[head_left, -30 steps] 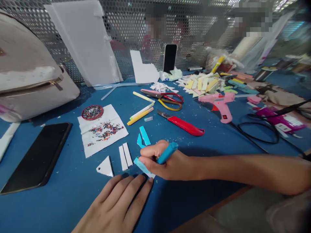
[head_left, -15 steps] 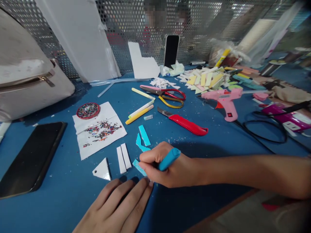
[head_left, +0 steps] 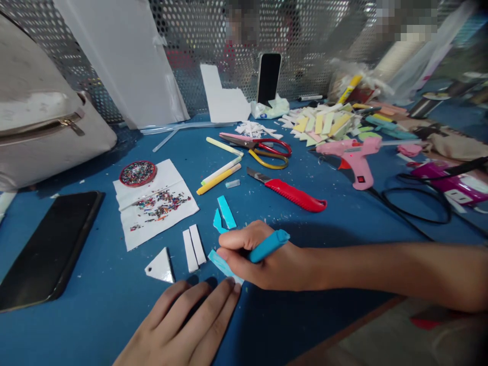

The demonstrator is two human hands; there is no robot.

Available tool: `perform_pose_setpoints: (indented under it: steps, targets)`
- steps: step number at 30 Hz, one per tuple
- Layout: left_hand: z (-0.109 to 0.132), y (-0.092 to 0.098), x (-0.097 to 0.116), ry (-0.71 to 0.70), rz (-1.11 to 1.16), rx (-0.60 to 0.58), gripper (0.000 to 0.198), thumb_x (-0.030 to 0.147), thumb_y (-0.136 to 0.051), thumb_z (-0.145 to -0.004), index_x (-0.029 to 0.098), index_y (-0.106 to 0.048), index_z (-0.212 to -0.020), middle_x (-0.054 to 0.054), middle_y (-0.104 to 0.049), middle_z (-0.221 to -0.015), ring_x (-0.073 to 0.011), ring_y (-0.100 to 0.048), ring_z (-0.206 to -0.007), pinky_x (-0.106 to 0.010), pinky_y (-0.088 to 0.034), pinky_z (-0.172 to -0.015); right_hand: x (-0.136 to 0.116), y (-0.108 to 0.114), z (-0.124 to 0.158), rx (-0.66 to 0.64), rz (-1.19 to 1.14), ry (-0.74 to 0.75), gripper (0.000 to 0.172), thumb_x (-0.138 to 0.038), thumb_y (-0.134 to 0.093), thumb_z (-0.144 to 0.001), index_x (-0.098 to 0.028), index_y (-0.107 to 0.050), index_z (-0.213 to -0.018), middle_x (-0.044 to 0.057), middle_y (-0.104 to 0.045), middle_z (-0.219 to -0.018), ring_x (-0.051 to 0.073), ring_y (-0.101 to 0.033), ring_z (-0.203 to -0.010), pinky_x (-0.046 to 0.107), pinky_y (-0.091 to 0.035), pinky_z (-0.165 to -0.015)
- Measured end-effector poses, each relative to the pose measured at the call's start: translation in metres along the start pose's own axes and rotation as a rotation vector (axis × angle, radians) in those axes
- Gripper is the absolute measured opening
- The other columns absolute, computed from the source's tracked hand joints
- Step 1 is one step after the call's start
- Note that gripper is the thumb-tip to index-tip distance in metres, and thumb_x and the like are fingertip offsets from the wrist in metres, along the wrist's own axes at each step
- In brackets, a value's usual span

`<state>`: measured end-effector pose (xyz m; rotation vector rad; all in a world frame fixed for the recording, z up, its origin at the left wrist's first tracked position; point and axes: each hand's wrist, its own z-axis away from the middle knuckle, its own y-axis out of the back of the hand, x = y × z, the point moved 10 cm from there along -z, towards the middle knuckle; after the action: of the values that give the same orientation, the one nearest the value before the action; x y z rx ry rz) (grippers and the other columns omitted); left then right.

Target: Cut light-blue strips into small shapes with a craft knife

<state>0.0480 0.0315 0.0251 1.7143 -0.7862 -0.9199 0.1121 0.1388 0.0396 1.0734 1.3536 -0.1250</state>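
My right hand (head_left: 259,256) is closed round a blue marker (head_left: 270,246), its tip hidden behind the fingers. Under that hand lies a small strip (head_left: 221,264), partly coloured light blue and paler toward its near end. The fingers of my left hand (head_left: 190,320) are stretched out flat, with the fingertips on the strip's near end. Just beyond the right hand are a blue strip (head_left: 226,212) and a pointed blue piece (head_left: 218,221). Two white strips (head_left: 194,247) lie side by side to the left, near a white triangular piece (head_left: 160,266) with a small hole.
A red utility knife (head_left: 295,194) with its blade out lies beyond my right hand, near scissors (head_left: 263,148). A pink glue gun (head_left: 354,155) with a black cord sits at right. Loose beads (head_left: 163,203) cover a paper at left, beside a black phone (head_left: 49,249).
My right hand has shifted slightly up with the marker, which leans further right. More of the light blue strip shows between the hands. My left hand has stayed in place.
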Motion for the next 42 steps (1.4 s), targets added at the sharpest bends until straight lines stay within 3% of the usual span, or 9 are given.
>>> perform_pose_setpoints:
  steps: [9, 14, 20, 30, 36, 42]
  targets:
    - [-0.001, -0.001, -0.001, 0.009, 0.039, 0.003, 0.044, 0.032, -0.042, -0.099, 0.017, -0.047, -0.14, -0.001, -0.057, -0.136, -0.0232, -0.046, -0.113, -0.043, -0.009, -0.117, -0.004, -0.008, 0.0, -0.088, 0.008, 0.024, 0.036, -0.017, -0.047, -0.088, -0.017, -0.026, -0.059, -0.006, -0.029, -0.056, 0.008, -0.026, -0.053, 0.024, -0.021, -0.052]
    - [0.0, -0.001, 0.0, 0.006, 0.041, 0.006, 0.047, 0.036, -0.043, -0.099, 0.015, -0.045, -0.141, -0.003, -0.055, -0.138, -0.0234, -0.046, -0.114, -0.043, -0.005, -0.118, 0.001, 0.0, -0.002, -0.011, -0.013, -0.007, 0.036, -0.02, -0.045, -0.092, -0.017, -0.026, -0.063, -0.006, -0.025, -0.059, 0.008, -0.024, -0.056, 0.023, -0.02, -0.052]
    - [0.001, -0.003, -0.001, 0.052, 0.073, 0.009, 0.045, 0.032, -0.044, -0.1, 0.016, -0.044, -0.142, -0.002, -0.053, -0.14, -0.0222, -0.046, -0.114, -0.041, -0.007, -0.118, 0.001, 0.002, -0.001, 0.032, 0.036, -0.022, 0.034, -0.021, -0.046, -0.092, -0.018, -0.026, -0.065, -0.007, -0.023, -0.059, 0.009, -0.021, -0.058, 0.023, -0.02, -0.052]
    - [-0.001, -0.004, 0.001, 0.002, 0.058, -0.011, 0.047, 0.033, -0.046, -0.098, 0.014, -0.045, -0.142, -0.003, -0.056, -0.136, -0.0235, -0.045, -0.114, -0.043, -0.008, -0.117, -0.001, -0.005, -0.001, -0.055, 0.04, -0.002, 0.036, -0.016, -0.046, -0.09, -0.017, -0.026, -0.06, -0.006, -0.026, -0.057, 0.008, -0.023, -0.056, 0.025, -0.019, -0.053]
    - [0.001, 0.0, -0.001, 0.011, 0.039, -0.012, 0.045, 0.029, -0.042, -0.099, 0.015, -0.045, -0.141, -0.003, -0.052, -0.14, -0.0237, -0.046, -0.113, -0.044, -0.01, -0.115, 0.001, 0.001, -0.002, 0.005, 0.027, -0.017, 0.035, -0.018, -0.046, -0.092, -0.017, -0.026, -0.063, -0.007, -0.025, -0.059, 0.008, -0.023, -0.056, 0.024, -0.02, -0.053]
    - [0.001, -0.002, -0.001, 0.043, 0.076, 0.002, 0.045, 0.033, -0.042, -0.1, 0.016, -0.044, -0.142, -0.001, -0.056, -0.136, -0.0235, -0.046, -0.114, -0.043, -0.01, -0.116, -0.003, -0.008, -0.001, -0.097, 0.013, 0.005, 0.037, -0.016, -0.046, -0.09, -0.017, -0.026, -0.059, -0.006, -0.027, -0.057, 0.008, -0.026, -0.055, 0.025, -0.021, -0.053]
